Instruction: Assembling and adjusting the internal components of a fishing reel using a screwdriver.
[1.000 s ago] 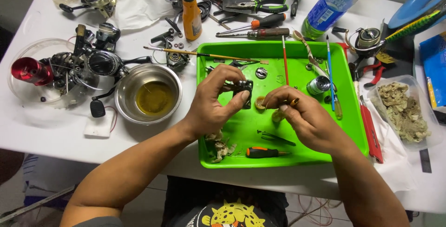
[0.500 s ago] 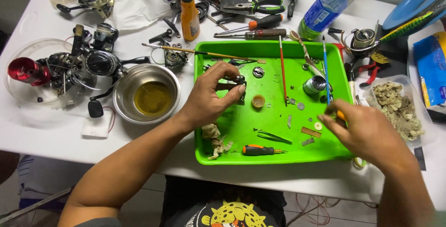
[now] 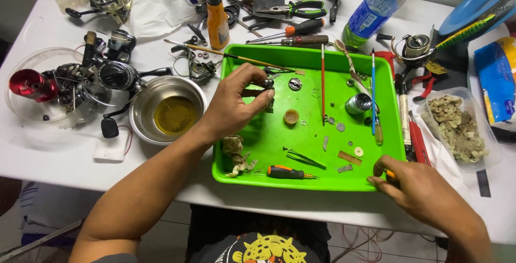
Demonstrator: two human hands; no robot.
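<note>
Over the green tray [image 3: 392, 85], our left hand [image 3: 234, 104] grips a small metal reel part [image 3: 265, 87], axis unclear; our right hand [image 3: 414, 185] pinches an orange-tipped tool [image 3: 389, 174] at the tray's near corner.

The left hand [image 3: 236, 104] covers most of a small dark metal part [image 3: 264, 86] — its shape unreadable; the right hand [image 3: 416, 187] hides all but an orange tip [image 3: 389, 174].
</note>
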